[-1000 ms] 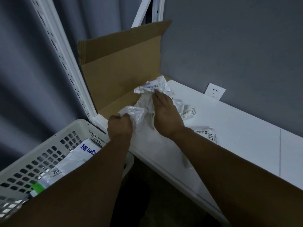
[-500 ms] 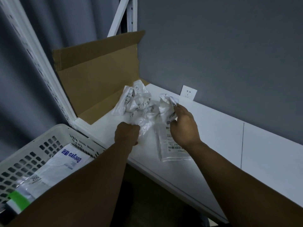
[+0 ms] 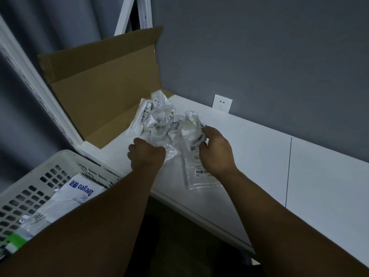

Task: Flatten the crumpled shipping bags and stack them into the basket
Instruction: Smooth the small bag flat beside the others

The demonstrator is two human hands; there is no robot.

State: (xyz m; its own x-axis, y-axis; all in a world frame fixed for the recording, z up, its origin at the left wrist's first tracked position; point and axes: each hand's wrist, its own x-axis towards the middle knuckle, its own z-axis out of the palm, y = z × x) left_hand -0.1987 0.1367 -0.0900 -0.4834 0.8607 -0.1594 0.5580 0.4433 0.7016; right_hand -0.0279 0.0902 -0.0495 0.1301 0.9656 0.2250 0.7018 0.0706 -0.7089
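A crumpled clear shipping bag (image 3: 171, 140) is stretched between my hands above the white table (image 3: 259, 148). My left hand (image 3: 146, 154) grips its lower left end in a fist. My right hand (image 3: 216, 150) pinches its upper right part near a printed label. Behind it lies a heap of more crumpled bags (image 3: 153, 114). A flatter clear bag with a barcode label (image 3: 199, 176) lies on the table under my right wrist. The white perforated basket (image 3: 40, 176) sits at lower left, holding flat bags, one with blue lettering (image 3: 79, 188).
An open cardboard box (image 3: 103, 86) stands at the table's back left corner against a white perforated rack post (image 3: 40, 92). A wall socket (image 3: 222, 102) sits on the grey wall. The table's front edge runs diagonally to the lower right.
My hands pulled a crumpled bag away from the heap toward me and spread apart; the right hand shifted right. A flatter labelled bag now shows under my right wrist.
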